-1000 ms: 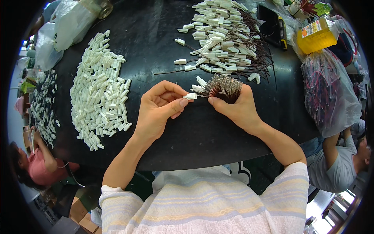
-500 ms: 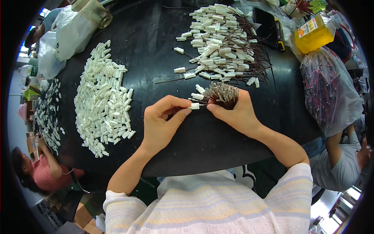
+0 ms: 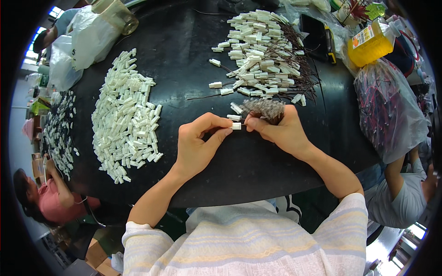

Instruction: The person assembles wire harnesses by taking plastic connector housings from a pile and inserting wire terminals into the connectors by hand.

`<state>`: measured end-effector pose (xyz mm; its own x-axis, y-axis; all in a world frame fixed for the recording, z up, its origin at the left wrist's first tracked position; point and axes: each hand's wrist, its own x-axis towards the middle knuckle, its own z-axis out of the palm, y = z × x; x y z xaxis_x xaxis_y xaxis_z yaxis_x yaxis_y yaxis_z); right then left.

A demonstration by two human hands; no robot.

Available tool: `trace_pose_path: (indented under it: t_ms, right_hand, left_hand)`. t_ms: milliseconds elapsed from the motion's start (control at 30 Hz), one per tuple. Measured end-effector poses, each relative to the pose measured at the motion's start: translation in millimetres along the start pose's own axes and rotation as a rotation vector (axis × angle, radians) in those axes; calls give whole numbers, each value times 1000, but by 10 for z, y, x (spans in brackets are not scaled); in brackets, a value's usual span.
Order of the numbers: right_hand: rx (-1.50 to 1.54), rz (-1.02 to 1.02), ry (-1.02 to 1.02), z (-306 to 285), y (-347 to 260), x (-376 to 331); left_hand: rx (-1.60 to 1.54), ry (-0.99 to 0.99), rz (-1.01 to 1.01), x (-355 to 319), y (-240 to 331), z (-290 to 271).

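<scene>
Head view shows our left hand [image 3: 199, 141] pinching a white connector [image 3: 236, 125] with thumb and forefinger, just left of the brown wire bundle [image 3: 267, 109] our right hand [image 3: 286, 134] clasps in curled fingers, so we best keep both aligned.

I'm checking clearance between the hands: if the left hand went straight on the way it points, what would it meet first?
Beyond the white connector it pinches, the left hand would probably meet the right hand first, though this single view leaves depth unclear.
</scene>
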<state>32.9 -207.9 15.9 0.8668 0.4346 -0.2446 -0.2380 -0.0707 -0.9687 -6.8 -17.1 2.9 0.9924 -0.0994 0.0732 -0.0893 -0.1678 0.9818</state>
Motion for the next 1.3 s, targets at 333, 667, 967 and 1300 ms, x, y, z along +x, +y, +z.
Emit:
trace_pose_path:
  t_ms: [333, 667, 967, 1300]
  right_hand:
    - [-648, -444, 66, -436, -487, 389]
    - [-515, -688, 298, -971, -746, 763]
    - [233, -430, 481, -376, -328, 146]
    - [53, -240, 354, -132, 132, 102]
  left_hand:
    - [24, -9, 185, 667, 286, 78]
    - [1024, -118, 312, 480, -86, -63]
    - [850, 116, 424, 1106, -217, 448]
    - [1210, 187, 384, 733, -40, -563]
